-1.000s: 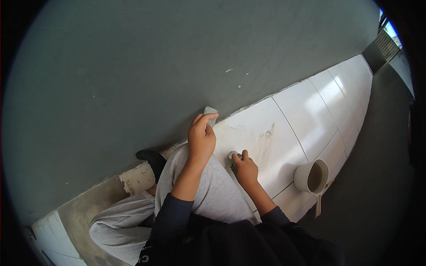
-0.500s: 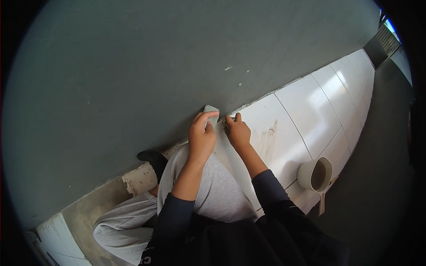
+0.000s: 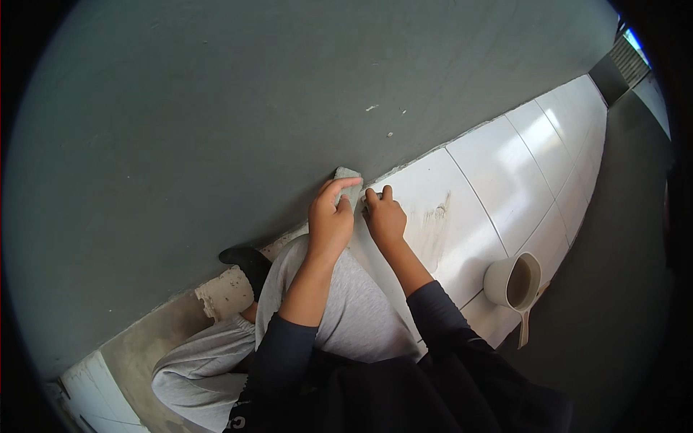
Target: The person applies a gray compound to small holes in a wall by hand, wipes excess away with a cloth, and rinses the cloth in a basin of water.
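Left fingers (image 3: 346, 184) grip grey slab (image 3: 349, 173), end poking past them; right fingers (image 3: 372, 196) curled round mostly hidden piece (image 3: 365, 204), just beside. Probably edge-working step; next move needs slab steady.

You have two hands (image 3: 330, 220), two dark sleeves (image 3: 287, 353) and two grey trouser legs (image 3: 359, 310). You can count one grey block (image 3: 348, 173) and one dipper (image 3: 497, 283) with one handle (image 3: 524, 330).

Apparently a part-finished building site — white tiles (image 3: 476, 173) beside bare cement (image 3: 155, 335), along a grey wall (image 3: 238, 108)
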### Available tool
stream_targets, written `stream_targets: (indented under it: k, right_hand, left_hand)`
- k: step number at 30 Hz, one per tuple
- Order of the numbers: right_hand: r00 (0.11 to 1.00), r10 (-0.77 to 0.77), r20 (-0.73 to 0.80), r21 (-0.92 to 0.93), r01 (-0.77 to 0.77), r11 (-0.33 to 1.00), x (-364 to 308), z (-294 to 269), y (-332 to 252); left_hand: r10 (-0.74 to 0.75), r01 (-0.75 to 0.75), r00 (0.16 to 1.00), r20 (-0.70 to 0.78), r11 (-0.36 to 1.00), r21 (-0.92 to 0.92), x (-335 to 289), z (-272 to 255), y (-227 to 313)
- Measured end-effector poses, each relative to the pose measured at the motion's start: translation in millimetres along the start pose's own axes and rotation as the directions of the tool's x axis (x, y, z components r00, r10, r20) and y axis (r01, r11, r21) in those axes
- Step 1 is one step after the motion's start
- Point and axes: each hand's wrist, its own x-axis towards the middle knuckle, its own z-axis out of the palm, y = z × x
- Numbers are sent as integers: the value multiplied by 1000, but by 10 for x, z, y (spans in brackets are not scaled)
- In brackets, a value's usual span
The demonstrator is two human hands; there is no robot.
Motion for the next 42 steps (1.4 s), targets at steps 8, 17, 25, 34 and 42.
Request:
stream_targets:
  k: [8,17,25,34,42]
  right_hand:
    - [991,-77,113,41,73,996,-156,-36,-74]
    - [1000,20,13,18,-20,1000,162,-65,123]
    - [981,-196,6,95,195,976,124,21,81]
    - [960,-250,123,137,234,963,108,37,-161]
    - [985,-151,89,78,144,986,220,-19,-104]
  left_hand:
    - [42,-40,997,-65,999,31,-3,-74,-36]
    - [3,-4,1000,-5,1000,-4,57,-125,-65]
    - [-44,44,998,-52,999,-1,72,-168,-64]
    - [-142,132,986,-86,985,-113,129,-217,-113]
    - [-173,162,978,-121,982,-95,156,-168,-103]
